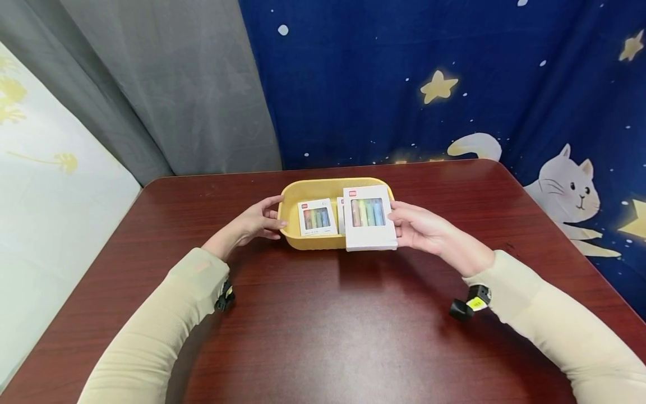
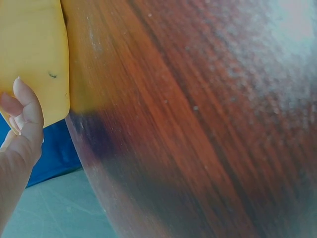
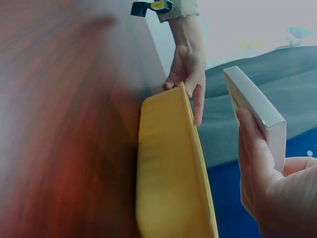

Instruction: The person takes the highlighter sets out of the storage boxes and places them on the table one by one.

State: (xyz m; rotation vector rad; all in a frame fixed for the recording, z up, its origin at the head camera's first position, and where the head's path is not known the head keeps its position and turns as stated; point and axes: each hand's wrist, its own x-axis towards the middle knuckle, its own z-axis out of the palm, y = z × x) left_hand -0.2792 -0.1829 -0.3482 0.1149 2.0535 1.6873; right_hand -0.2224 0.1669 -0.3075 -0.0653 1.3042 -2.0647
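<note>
A white box (image 1: pixel 370 238) with a window showing several thick pastel-coloured sticks is in my right hand (image 1: pixel 421 227), which pinches its right edge. The right wrist view shows this box (image 3: pixel 255 96) above the rim, between the thumb and fingers of the right hand (image 3: pixel 282 198). Below it stands a yellow plastic basket (image 1: pixel 315 242). My left hand (image 1: pixel 257 221) holds the basket's left end, thumb and fingers at the rim. Inside the basket lies a smaller white box (image 1: pixel 318 231) with a window of coloured sticks. Another white box (image 1: pixel 340 216) is mostly hidden behind the held one.
The basket rests on a dark red wooden table (image 1: pixel 323 325), close to its far edge. Behind hang a grey curtain (image 1: pixel 192 84) and a blue curtain (image 1: pixel 363 84) with stars and a white cat. A white panel (image 1: pixel 45 185) borders the left side.
</note>
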